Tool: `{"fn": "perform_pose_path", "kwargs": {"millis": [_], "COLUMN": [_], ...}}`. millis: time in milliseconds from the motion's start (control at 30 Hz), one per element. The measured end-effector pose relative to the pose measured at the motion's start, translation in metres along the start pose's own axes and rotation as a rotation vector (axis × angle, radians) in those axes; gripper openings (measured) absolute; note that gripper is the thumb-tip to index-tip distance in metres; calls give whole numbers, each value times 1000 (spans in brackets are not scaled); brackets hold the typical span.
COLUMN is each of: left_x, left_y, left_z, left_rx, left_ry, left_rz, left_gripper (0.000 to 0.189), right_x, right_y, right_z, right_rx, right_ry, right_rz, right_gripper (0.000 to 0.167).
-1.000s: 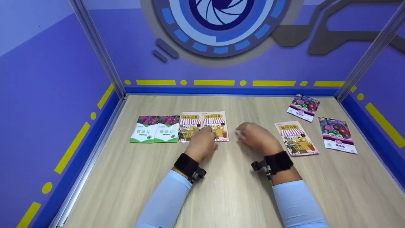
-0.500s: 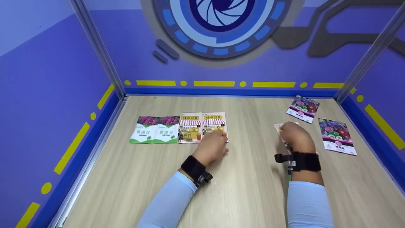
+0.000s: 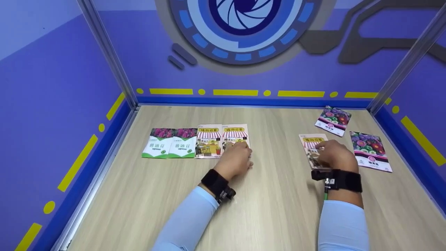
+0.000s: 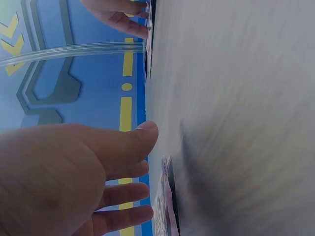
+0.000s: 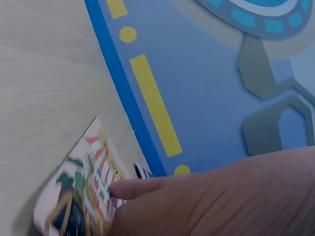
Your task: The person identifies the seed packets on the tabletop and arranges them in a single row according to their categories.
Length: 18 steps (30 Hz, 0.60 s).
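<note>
Well, right-hand fingers [image 5: 138,188] hold a shopfront packet [image 3: 309,152], contents hidden.

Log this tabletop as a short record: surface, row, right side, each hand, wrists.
Surface: wood-grain table
Row, left to right in head view: two green-and-white flower packets, two striped-awning packets
Right side: lone striped-awning packet, two mixed-flower packets
Left hand: over the row's rightmost packet; contact unclear
Right hand: touches the lone striped-awning packet; grip unclear
Wrists: black straps, one on each
</note>
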<state>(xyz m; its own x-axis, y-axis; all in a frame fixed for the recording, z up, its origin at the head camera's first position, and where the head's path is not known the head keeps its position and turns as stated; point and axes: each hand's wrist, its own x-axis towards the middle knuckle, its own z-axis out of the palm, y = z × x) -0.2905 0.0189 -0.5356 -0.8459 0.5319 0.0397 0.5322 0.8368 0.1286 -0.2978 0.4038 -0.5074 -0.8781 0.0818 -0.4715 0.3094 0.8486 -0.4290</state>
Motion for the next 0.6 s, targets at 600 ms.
{"fn": "perform_pose_path", "kwargs": {"millis": [600], "left_x": [3], "left_y": [-5], "left_z": [4], "left_rx": [-3], "left_ry": [20], "left_rz": [-30], "left_gripper": [30], "right_x": [42], "right_y": [-75], "right_z": [65], "right_rx": [-226], "right_ry": [292], "right_rz": [-288], "right_gripper": [34]}}
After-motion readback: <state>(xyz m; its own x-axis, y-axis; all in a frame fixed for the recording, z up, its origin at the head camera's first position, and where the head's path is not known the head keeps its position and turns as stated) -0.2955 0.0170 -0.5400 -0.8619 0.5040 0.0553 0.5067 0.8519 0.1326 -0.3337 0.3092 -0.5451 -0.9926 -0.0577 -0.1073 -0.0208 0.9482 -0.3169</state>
